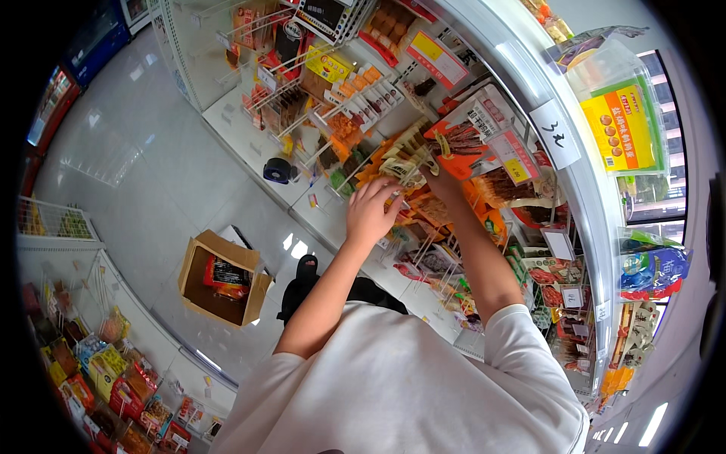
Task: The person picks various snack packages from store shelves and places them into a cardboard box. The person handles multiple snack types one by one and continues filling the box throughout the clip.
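Observation:
My left hand (370, 211) is at the hanging snacks with its fingers apart and slightly bent. Its thumb and forefinger are beside the clear tag holder at a hook's front end; whether they touch it is unclear. My right hand (443, 184) reaches in among the packets, its fingers partly hidden. It is against a row of narrow pale snack packets (405, 162) on a hook; I cannot make out whether it grips them. Just above it hangs a large orange-and-white dried meat snack pouch (462, 133). Orange snack packets (431, 207) hang below and between my hands.
An open cardboard box (193, 278) with a few packets inside stands on the tiled floor (153, 187). A dark blue tape roll (278, 169) lies on the lower shelf ledge (241, 142). Metal hooks (340, 108) stick out from the rack. Another snack shelf (136, 318) stands behind, lower left.

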Demonstrator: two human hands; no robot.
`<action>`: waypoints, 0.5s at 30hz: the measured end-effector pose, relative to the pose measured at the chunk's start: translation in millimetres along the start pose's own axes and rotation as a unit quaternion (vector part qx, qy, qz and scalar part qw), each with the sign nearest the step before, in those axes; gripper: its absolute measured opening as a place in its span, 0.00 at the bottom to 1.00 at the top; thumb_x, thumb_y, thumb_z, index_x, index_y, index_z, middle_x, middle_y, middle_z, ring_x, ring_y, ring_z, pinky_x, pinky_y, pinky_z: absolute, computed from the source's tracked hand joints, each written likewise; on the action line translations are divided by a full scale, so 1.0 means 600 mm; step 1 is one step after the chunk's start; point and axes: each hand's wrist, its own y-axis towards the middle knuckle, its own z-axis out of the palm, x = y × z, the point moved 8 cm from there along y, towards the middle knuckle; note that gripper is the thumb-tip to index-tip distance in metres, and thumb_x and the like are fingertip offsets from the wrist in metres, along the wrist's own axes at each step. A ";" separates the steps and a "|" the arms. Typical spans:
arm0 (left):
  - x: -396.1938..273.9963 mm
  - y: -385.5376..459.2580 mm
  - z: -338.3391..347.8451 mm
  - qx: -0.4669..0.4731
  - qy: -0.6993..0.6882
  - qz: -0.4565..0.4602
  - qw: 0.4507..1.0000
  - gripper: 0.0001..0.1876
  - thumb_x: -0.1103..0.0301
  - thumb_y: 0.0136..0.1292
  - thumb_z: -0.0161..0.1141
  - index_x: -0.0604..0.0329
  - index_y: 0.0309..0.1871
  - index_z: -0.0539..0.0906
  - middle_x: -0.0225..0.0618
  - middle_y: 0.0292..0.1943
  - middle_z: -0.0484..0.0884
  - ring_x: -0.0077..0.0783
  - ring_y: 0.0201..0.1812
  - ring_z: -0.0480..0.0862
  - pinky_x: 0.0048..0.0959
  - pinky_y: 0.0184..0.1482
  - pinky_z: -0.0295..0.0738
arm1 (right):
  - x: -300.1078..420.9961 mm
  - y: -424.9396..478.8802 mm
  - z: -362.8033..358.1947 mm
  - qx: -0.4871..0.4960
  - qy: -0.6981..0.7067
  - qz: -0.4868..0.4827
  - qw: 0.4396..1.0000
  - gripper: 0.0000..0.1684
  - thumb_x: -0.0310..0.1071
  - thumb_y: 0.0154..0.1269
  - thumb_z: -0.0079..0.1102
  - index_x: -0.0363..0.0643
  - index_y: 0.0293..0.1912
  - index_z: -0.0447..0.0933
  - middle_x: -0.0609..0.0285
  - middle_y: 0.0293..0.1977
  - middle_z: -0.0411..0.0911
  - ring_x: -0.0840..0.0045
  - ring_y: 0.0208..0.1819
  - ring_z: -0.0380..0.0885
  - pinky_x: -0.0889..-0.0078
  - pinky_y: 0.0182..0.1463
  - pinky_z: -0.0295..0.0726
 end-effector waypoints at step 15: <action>0.004 -0.001 0.019 0.031 -0.003 -0.026 0.999 0.11 0.59 0.67 0.63 0.45 0.50 0.86 0.25 0.56 0.81 0.38 0.60 0.78 0.39 0.61 0.69 | 0.000 -0.016 0.020 0.028 0.047 -0.027 0.998 0.40 0.59 0.70 0.58 0.41 0.68 0.68 0.50 0.63 0.73 0.60 0.62 0.75 0.57 0.61 0.76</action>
